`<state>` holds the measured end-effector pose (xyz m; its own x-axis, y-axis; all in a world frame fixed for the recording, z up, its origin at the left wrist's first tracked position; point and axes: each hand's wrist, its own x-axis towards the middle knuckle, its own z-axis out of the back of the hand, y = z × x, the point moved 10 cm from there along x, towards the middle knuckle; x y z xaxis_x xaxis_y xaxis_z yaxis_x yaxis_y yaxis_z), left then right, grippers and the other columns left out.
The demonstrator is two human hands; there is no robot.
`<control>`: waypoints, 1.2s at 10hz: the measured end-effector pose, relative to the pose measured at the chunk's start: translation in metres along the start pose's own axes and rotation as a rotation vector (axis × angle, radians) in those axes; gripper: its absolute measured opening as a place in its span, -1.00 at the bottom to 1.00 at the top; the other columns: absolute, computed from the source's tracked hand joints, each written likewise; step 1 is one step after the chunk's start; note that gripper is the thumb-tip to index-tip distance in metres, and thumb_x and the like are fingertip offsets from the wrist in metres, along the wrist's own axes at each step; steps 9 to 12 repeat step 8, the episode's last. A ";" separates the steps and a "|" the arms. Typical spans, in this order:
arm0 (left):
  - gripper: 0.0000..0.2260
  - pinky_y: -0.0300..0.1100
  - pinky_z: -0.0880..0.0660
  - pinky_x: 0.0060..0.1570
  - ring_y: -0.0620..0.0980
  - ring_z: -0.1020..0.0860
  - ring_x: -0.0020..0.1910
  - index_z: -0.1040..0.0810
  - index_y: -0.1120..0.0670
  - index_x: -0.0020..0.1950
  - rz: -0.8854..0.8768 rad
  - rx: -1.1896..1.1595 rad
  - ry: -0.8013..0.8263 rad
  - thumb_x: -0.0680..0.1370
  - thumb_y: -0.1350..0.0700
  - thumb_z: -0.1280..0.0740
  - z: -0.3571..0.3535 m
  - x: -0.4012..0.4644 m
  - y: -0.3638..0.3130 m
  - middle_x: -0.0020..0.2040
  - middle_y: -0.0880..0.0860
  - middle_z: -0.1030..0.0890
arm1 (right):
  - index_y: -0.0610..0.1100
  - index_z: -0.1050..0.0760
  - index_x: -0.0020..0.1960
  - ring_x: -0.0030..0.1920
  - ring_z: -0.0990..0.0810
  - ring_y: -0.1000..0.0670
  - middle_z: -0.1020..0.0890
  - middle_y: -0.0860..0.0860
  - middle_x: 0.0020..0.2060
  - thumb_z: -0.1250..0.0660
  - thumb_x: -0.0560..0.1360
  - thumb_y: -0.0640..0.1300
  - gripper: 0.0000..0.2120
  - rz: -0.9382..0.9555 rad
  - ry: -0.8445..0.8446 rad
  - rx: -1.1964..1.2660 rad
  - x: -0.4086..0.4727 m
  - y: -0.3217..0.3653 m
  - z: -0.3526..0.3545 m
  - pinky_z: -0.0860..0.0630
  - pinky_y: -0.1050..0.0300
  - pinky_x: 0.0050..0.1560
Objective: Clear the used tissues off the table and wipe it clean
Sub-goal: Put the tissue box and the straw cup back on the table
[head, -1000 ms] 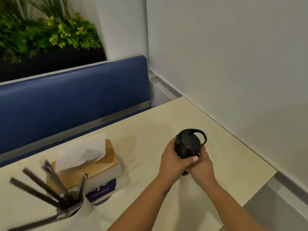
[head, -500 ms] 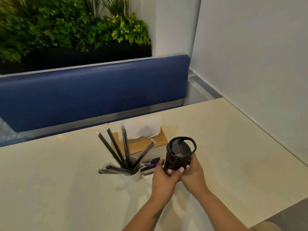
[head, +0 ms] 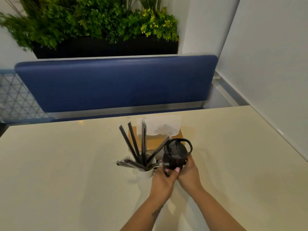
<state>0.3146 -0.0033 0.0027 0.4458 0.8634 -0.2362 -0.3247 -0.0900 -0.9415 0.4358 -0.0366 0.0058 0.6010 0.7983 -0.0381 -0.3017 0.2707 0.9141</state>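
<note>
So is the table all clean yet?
No used tissues show on the table, so clearing looks done. Both hands, left hand and right hand, hold the black bottle beside the straw cup. No wiping cloth is visible; wiping seems left.

I see a cream surface [head: 66, 164] carrying a white cup of wrapped black straws [head: 146, 170], a wood-topped tissue box [head: 175, 137] behind it, and a black bottle [head: 176, 155].
</note>
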 end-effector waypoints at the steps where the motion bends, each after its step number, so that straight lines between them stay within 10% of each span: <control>1: -0.81 -0.20 -0.53 -0.02 -0.08 -0.61 -0.06 -0.36 -0.26 -0.14 0.020 0.013 -0.007 0.53 -0.02 -0.34 0.001 0.001 0.000 -0.07 0.03 -0.66 | 0.17 -0.34 0.08 -0.11 -0.51 0.36 -0.55 0.25 -0.06 -0.61 0.20 -0.23 -0.35 0.005 0.006 0.003 0.003 0.001 -0.004 -0.40 0.52 -0.24; 6: -0.81 -0.18 -0.51 -0.11 -0.10 -0.58 -0.16 -0.37 -0.18 -0.22 0.019 -0.027 -0.013 0.54 0.00 -0.32 0.002 -0.003 -0.010 -0.18 0.07 -0.61 | 0.09 -0.34 0.16 -0.09 -0.52 0.26 -0.52 0.25 -0.06 -0.55 0.28 -0.25 -0.40 -0.033 0.080 0.021 0.007 -0.003 -0.006 -0.39 0.53 -0.31; 8: -0.81 -0.26 -0.31 0.05 -0.10 -0.42 0.05 -0.29 -0.11 0.22 0.096 -0.037 -0.017 0.62 0.07 -0.13 -0.002 -0.010 0.006 0.10 -0.08 -0.48 | 0.01 -0.28 0.36 0.00 -0.48 0.23 -0.51 0.12 0.12 -0.42 0.40 -0.24 -0.39 -0.017 0.170 -0.107 0.002 -0.003 -0.006 -0.37 0.52 -0.11; 12: -0.81 -0.26 -0.31 0.05 -0.10 -0.42 0.05 -0.29 -0.11 0.22 0.096 -0.037 -0.017 0.62 0.07 -0.13 -0.002 -0.010 0.006 0.10 -0.08 -0.48 | 0.01 -0.28 0.36 0.00 -0.48 0.23 -0.51 0.12 0.12 -0.42 0.40 -0.24 -0.39 -0.017 0.170 -0.107 0.002 -0.003 -0.006 -0.37 0.52 -0.11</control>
